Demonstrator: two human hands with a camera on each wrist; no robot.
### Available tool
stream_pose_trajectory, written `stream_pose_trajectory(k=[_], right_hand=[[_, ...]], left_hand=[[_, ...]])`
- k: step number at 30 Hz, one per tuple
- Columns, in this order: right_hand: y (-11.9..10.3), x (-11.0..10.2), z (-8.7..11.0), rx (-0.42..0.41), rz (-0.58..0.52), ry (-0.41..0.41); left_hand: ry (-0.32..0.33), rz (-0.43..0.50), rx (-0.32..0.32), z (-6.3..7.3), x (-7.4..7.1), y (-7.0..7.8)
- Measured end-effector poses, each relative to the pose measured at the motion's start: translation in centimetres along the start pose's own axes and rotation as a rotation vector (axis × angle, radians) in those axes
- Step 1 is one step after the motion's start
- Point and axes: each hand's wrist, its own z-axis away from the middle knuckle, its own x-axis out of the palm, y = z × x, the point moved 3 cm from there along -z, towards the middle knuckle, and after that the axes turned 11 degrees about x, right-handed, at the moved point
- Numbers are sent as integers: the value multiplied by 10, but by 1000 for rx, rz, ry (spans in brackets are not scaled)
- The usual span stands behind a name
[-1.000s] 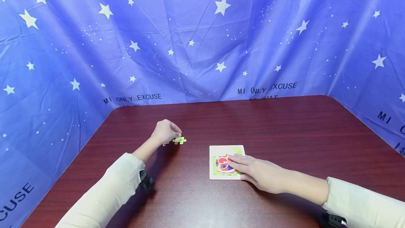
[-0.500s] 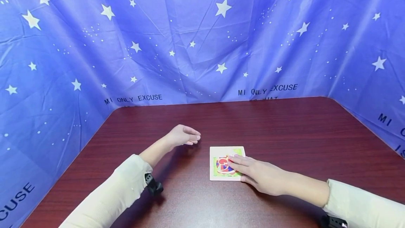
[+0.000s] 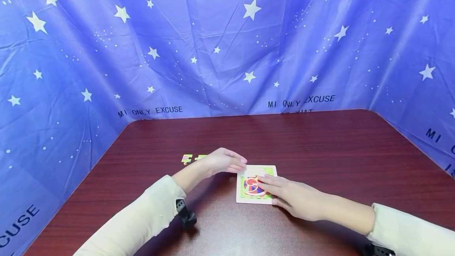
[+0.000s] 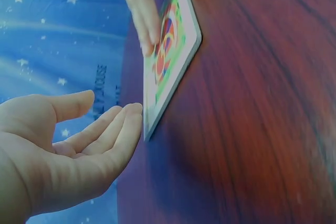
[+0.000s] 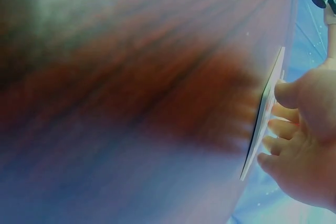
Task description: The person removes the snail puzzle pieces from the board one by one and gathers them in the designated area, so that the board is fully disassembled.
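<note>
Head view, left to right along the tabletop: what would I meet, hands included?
Small puzzle piece → partly hidden second piece → left hand → white-edged puzzle board → right hand.

Wears long cream sleeves [image 3: 124,226], lightly creased, ending in plain cuffs [image 3: 171,186] on the forearms. Has a blocky black camera [image 3: 186,213] strapped at the left cuff, and a second dark camera [image 3: 382,250], partly out of view, at the right.

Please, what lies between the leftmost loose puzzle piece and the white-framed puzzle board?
In the head view, a second loose puzzle piece, partly hidden, then the left grip, which covers the far left corner of the white-framed puzzle board.
</note>
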Motion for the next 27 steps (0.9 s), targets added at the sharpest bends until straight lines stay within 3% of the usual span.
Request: stream_pose_trajectory(k=[11, 27], right_hand=[[-1, -1, 6, -57, -37, 33], [0, 2, 7, -105, 36, 41]], left_hand=[[-44, 1, 0, -10, 30, 5], [-23, 44, -13, -16, 44, 7]])
